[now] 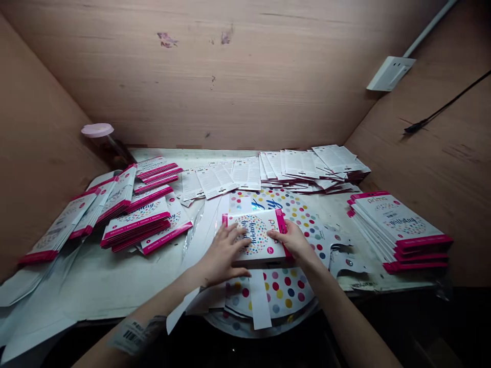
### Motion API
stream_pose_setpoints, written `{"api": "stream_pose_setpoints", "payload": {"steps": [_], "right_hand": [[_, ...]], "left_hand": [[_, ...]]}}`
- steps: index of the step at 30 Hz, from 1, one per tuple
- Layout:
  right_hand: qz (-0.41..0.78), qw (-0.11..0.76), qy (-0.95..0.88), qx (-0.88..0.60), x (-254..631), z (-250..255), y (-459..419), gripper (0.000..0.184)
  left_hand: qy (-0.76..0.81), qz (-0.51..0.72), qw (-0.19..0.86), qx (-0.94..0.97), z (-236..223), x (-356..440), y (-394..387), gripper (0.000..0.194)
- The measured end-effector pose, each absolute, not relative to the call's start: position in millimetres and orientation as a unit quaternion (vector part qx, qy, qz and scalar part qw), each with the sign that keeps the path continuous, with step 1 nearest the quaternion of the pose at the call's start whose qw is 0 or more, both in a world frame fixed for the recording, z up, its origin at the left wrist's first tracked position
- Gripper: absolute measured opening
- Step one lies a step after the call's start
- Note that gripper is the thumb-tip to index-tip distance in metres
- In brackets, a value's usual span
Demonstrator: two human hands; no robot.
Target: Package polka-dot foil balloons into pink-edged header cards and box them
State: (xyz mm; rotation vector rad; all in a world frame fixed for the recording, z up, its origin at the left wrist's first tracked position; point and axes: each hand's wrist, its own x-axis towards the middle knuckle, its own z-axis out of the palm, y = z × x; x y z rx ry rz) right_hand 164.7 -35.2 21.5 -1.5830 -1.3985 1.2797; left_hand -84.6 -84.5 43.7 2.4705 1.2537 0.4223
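A white balloon packet with pink ends and a dotted "Happy Birthday" print lies turned sideways in front of me. My right hand grips its right end, thumb on top and fingers hidden beneath. Spread over the packet's left part is my left hand, its fingertips resting on the printed face. Under the packet are round foil balloons with coloured dots, lying flat. A white paper strip crosses them. A barcode sticker clings to my left forearm.
Stacked pink-and-white packets lie at the left, and another stack stands at the right. White cards with printed text cover the back. A lidded jar stands in the left back corner. Wooden walls enclose the table.
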Motion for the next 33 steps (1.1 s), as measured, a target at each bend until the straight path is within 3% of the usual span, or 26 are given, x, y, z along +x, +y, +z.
{"api": "stream_pose_setpoints", "payload": {"steps": [4,9,14,21,26,33], "right_hand": [[0.333,0.294,-0.598,-0.667,154,17,-31,0.053],[0.104,0.112,-0.687,-0.711,113,18,4,0.045],[0.136,0.092,-0.809,-0.564,80,28,63,0.031],[0.209,0.092,-0.857,-0.461,58,44,116,0.036],[0.253,0.163,-0.861,-0.409,96,53,75,0.004],[0.207,0.269,-0.858,-0.385,126,12,-32,0.028]], "left_hand": [[0.408,0.1,0.135,0.898,23,-81,-79,0.063],[0.419,0.104,0.068,0.899,13,-81,-76,0.06],[0.421,0.102,0.065,0.899,15,-81,-78,0.055],[0.438,0.117,0.098,0.886,14,-81,-81,0.056],[0.456,0.138,0.135,0.869,16,-82,-81,0.054],[0.439,0.158,0.121,0.876,15,-77,-73,0.058]]}}
